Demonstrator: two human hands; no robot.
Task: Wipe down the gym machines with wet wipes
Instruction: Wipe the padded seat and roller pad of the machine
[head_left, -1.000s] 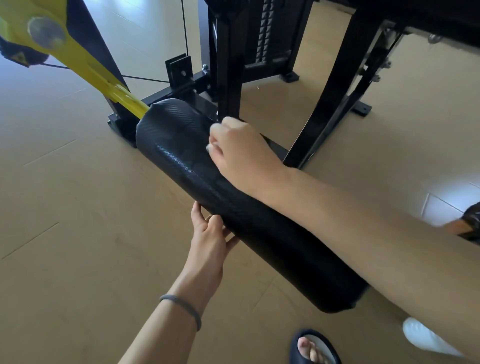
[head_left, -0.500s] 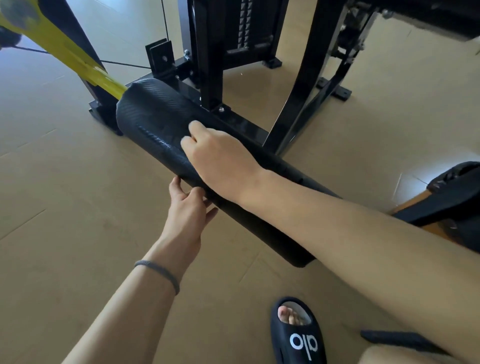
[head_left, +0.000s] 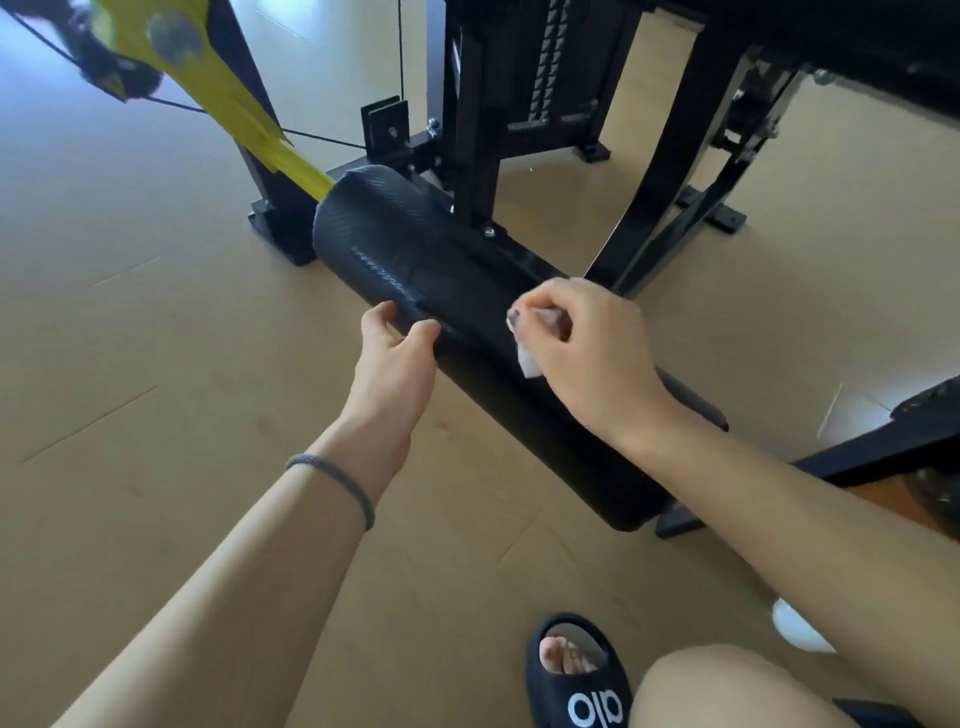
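Right hand (head_left: 587, 353) has slid back down the black textured cylindrical roller pad (head_left: 415, 260) toward the near end since a second ago, and the white wet wipe (head_left: 530, 358) now shows under it; left hand (head_left: 395, 353) has shifted from the pad's underside to its near flank, camera view swung a bit too

Progress: mid-wipe on this one pad. Far half of the pad top looks slightly streaked, maybe already passed over, can't confirm wetness. Near end of the pad, the yellow lever arm (head_left: 234, 114), the black steel machine frame (head_left: 478, 130) and the weight stack look untouched as far as shown, so most of the job is likely left

Fingers: right-hand fingers (head_left: 540, 306) curled and pinched round the crumpled wipe, pressing it onto the pad's upper side, a corner of wipe poking out below the palm. Left-hand fingers (head_left: 379, 317) half open, thumb and fingertips touching the pad's side, bracing it, holding nothing else; grey band on that wrist

Wipe sits roughly mid-length on the pad, between hand and pad surface
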